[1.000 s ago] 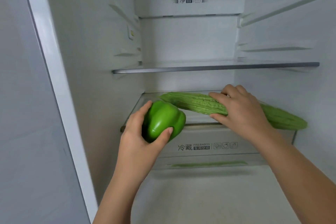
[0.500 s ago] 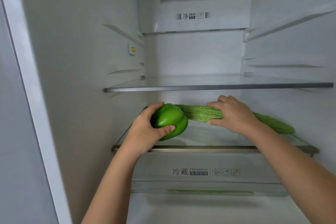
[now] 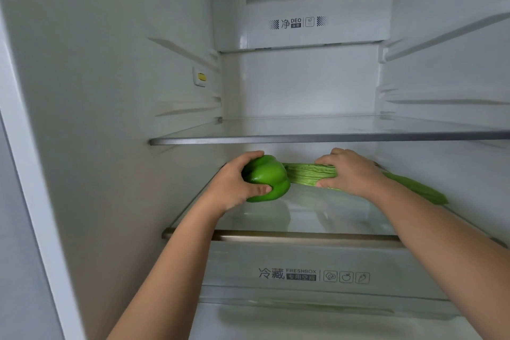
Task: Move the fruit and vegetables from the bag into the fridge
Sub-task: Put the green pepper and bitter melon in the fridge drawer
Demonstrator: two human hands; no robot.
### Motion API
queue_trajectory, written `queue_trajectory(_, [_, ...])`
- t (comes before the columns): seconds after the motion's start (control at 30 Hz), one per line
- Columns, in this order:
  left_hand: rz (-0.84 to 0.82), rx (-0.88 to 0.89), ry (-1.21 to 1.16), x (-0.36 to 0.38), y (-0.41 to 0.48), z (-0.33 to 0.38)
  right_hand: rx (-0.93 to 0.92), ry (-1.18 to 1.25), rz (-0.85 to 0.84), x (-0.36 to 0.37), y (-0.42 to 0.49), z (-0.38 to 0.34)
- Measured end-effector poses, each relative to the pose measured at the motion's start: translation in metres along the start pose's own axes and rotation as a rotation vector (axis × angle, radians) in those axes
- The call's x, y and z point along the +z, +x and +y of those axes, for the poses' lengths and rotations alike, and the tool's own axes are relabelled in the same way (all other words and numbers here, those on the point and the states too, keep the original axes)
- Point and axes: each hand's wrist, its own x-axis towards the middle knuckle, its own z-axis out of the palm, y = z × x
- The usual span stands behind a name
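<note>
Inside the open fridge, my left hand (image 3: 234,185) grips a shiny green bell pepper (image 3: 269,176) low over the lower glass shelf (image 3: 317,218), near its left side. My right hand (image 3: 350,171) is wrapped around the middle of a long ridged bitter gourd (image 3: 311,175), which lies across the same shelf; its far end (image 3: 419,190) sticks out to the right past my wrist. The pepper's right side touches the gourd's left end. The bag is out of sight.
An upper glass shelf (image 3: 317,138) runs just above both hands. Below the lower shelf sits a clear crisper drawer (image 3: 303,276) with printed labels. White fridge walls (image 3: 124,119) close in on left and right, and a vent panel (image 3: 298,22) is at the back.
Both hands have pushed deeper into the fridge, carrying the pepper and gourd from the shelf's front edge to the rear of the lower shelf. My view has tilted down and moved closer.
</note>
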Motion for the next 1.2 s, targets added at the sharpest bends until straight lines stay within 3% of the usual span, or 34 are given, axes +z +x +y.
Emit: queue_trajectory(1.2, [0.095,-0.024,0.054,-0.002,-0.001,-0.006,0.003,-0.053,0.081,-0.008,-0.015,-0.008])
